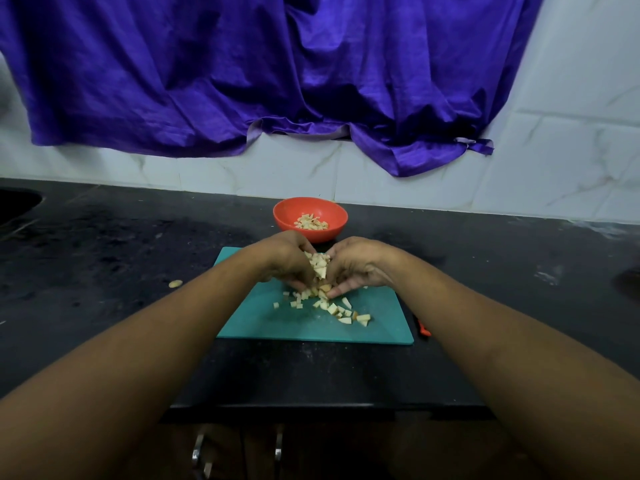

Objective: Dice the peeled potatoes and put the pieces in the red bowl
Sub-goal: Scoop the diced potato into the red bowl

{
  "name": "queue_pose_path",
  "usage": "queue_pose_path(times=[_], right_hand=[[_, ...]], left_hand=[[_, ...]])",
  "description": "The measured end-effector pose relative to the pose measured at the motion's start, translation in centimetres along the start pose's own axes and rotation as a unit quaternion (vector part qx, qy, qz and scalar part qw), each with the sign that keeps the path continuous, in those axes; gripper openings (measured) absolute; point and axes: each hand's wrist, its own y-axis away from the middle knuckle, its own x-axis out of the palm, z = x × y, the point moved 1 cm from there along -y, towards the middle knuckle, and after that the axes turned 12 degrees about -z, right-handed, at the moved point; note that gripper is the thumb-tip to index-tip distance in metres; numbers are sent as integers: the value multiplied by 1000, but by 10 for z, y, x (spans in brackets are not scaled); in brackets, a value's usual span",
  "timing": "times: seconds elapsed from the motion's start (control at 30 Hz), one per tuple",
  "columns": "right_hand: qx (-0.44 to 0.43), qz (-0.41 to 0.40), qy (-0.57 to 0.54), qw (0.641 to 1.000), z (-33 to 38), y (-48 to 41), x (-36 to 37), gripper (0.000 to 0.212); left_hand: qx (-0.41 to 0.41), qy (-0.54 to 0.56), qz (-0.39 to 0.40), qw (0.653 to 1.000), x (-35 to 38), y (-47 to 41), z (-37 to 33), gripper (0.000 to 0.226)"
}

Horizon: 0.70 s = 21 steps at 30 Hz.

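Note:
A heap of diced potato pieces (320,268) lies on the teal cutting board (263,320). My left hand (287,259) and my right hand (358,266) cup the heap from both sides, fingers curled round it. More loose dice (346,315) are scattered on the board in front of the hands. Behind the board stands the red bowl (310,216) with some diced potato (310,223) in its bottom.
The board sits on a black counter (104,258). A stray potato bit (175,283) lies on the counter to the left. An orange-handled tool (423,329) pokes out at the board's right edge. A sink hole (17,202) is at far left. A blue cloth (242,71) hangs on the tiled wall.

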Motion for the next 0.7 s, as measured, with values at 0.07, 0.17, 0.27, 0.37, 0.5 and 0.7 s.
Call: queue_pose_path(times=[0.07, 0.17, 0.27, 0.37, 0.5, 0.7], right_hand=[[23, 14, -62, 998, 4, 2, -2, 42], [62, 3, -185, 981, 8, 4, -5, 66], [75, 5, -280, 957, 9, 9, -3, 70], [104, 16, -325, 940, 6, 11, 3, 55], [137, -14, -377, 916, 7, 9, 11, 42], [147, -53, -407, 900, 10, 12, 18, 45]], left_hand=[[-5, 27, -5, 1000, -4, 2, -5, 53], [-12, 53, -17, 998, -9, 1, -12, 55], [-9, 55, -19, 998, -13, 3, -18, 50], [-12, 61, 1, 998, -13, 5, -23, 38], [-4, 60, -3, 998, -12, 8, -27, 33], [37, 41, -4, 998, -13, 8, -28, 35]])
